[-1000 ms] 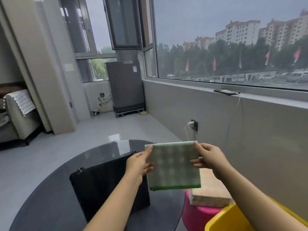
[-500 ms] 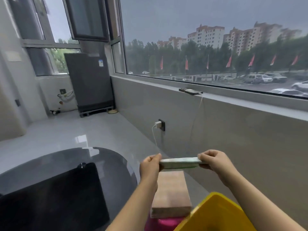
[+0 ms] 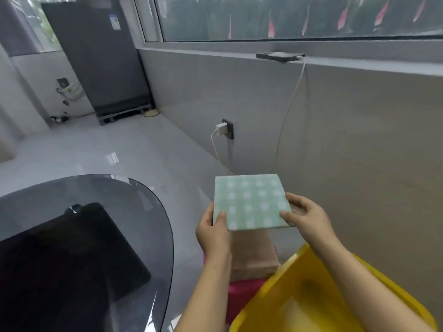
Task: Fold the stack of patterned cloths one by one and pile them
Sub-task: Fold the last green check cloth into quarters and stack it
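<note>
— Now tilted flat and facing up, the folded cloth (image 3: pixel 250 202) is hovering above the pile (image 3: pixel 254 255).
— Grip?
— Left hand (image 3: pixel 213 232) is pinching its near-left corner, right hand (image 3: pixel 305 218) its near-right.

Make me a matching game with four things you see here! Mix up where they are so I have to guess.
Things:
1. green checked cloth
2. phone
3. charger plug
4. yellow bin

Places:
A. in the wall socket
B. on the window ledge
C. bottom right corner of the view
D. held flat between the left hand and the right hand

Pairs: 1-D, 2-B, 3-A, 4-C
</note>
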Demonstrator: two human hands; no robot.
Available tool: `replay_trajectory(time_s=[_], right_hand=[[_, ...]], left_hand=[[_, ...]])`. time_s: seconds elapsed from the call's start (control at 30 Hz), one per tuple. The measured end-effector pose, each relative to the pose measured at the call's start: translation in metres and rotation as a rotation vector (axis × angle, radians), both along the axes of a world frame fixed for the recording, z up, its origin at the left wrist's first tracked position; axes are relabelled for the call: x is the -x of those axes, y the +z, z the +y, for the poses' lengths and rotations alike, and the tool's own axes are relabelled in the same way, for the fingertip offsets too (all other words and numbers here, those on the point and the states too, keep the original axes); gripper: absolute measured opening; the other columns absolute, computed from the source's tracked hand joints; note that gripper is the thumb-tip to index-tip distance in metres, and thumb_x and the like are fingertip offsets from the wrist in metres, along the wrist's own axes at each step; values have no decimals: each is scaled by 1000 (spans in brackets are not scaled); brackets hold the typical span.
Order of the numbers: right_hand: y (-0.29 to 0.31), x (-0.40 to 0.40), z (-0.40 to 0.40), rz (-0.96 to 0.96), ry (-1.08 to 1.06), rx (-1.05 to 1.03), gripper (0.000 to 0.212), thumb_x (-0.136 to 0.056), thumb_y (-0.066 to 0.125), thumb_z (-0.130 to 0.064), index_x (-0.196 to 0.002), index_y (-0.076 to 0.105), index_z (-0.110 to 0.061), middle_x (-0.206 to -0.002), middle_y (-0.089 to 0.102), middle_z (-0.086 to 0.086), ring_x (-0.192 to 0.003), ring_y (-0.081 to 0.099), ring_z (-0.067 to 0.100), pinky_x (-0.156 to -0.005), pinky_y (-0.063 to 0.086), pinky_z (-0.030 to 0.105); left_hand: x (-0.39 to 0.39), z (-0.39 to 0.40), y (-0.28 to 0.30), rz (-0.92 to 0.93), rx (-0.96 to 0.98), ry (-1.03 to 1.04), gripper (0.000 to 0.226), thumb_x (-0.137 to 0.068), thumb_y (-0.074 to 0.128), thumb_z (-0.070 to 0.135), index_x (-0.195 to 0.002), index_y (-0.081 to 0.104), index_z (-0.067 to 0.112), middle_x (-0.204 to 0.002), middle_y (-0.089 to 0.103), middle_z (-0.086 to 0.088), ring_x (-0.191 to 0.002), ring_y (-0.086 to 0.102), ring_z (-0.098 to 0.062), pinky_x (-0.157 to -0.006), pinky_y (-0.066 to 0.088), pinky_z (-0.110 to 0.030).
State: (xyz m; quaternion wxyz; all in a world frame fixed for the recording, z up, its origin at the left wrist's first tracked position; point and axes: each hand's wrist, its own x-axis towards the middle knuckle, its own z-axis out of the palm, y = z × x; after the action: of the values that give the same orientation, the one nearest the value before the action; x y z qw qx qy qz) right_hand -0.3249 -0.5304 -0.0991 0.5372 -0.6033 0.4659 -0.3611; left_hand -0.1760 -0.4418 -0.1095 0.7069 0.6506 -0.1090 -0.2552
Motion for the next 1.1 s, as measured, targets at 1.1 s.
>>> replay_trajectory(time_s=[1.1], right_hand=[[-118,-47,-13,406,114,-93,72,-76,59,-24,-139,31,-45,-123,47,1,-118,45,22,-100,42,39]], left_hand=[[-56,-2,-124,5,-472,-280,51,-82,43,34,-130,49,18,-132,53,-7,-109,55,-25,-93,44,-36]])
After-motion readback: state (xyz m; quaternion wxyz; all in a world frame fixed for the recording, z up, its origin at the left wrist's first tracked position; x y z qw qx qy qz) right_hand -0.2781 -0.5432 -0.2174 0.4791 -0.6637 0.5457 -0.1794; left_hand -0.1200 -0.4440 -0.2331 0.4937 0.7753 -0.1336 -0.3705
